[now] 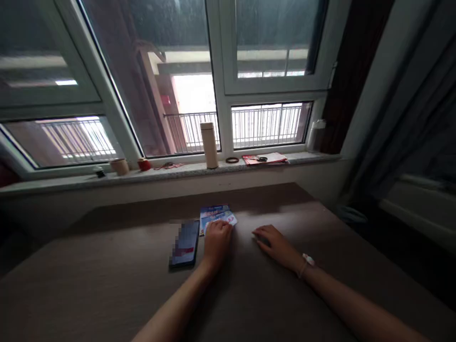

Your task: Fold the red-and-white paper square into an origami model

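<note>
On the brown table [107, 285] lie a few blue and white cards or packets [216, 213], fanned a little. My left hand [216, 240] rests on their near edge with its fingers curled down onto them. A dark phone [185, 249] with its screen lit lies flat just left of that hand. My right hand [272, 241] lies palm down on the bare table to the right of the cards, fingers together and pointing left, touching nothing I can make out. A bracelet shows at the right wrist.
A stone window sill [57, 180] runs behind the table with a tall beige flask [209, 144], two small cups [119, 166], a ring [232, 160], red booklets [265, 158] and a jar [316, 135]. A dark curtain [420, 104] hangs at right.
</note>
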`<state>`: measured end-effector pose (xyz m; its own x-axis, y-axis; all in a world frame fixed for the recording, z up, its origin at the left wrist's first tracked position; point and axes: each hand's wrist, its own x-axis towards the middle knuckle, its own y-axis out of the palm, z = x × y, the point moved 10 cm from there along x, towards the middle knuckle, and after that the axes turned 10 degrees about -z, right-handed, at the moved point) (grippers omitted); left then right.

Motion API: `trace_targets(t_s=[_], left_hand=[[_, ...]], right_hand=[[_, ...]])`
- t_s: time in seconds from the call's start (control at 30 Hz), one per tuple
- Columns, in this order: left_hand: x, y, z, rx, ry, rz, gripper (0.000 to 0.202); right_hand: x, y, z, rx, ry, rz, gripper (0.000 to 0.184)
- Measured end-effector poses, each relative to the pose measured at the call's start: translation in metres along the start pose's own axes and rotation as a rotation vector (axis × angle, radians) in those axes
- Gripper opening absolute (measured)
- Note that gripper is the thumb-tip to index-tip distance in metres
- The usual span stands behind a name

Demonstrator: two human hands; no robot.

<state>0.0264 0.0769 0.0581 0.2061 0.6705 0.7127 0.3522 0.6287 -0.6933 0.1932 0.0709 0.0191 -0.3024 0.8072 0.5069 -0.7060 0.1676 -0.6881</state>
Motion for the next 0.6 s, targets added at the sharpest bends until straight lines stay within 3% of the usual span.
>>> trace_targets(t_s=[0.23, 0.4, 0.6], left_hand=[[-0.012, 0.007, -0.024, -0.22, -0.011, 0.067, 0.017], [-0.026, 0.028, -0.023, -0.358, -0.123, 0.195, 0.009], [-0.031, 0.036, -0.016, -0.413, -0.155, 0.174, 0.015]], right_hand=[[0.001, -0.007, -0.01, 0.123, 0.038, -0.089, 0.042], [0.0, -0.008, -0.004, 0.151, 0.018, -0.082, 0.038], [-0.002, -0.002, 0.008, 0.083, -0.056, 0.001, 0.027]])
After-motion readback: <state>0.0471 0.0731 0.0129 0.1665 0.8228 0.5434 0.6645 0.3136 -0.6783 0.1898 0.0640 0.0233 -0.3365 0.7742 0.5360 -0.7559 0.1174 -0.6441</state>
